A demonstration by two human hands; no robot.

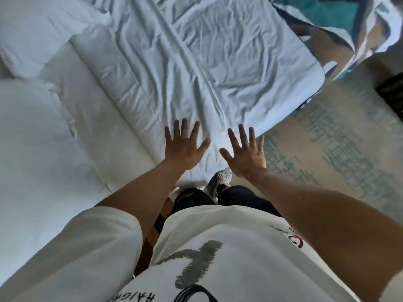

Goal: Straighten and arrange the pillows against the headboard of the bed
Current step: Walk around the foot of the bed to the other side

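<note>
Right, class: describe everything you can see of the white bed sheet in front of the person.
The white bed sheet looks like thin cotton, heavily wrinkled, with long creases running diagonally. It covers the mattress to a rounded corner at the right, above the patterned carpet. The left hand is spread open over its near edge; whether it presses down cannot be told. Puffy white bedding borders it on the left.

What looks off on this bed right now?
The white sheet is heavily wrinkled with long creases. The pillows at the left look slumped and uneven. Both hands, left and right, are open and hold nothing.
</note>
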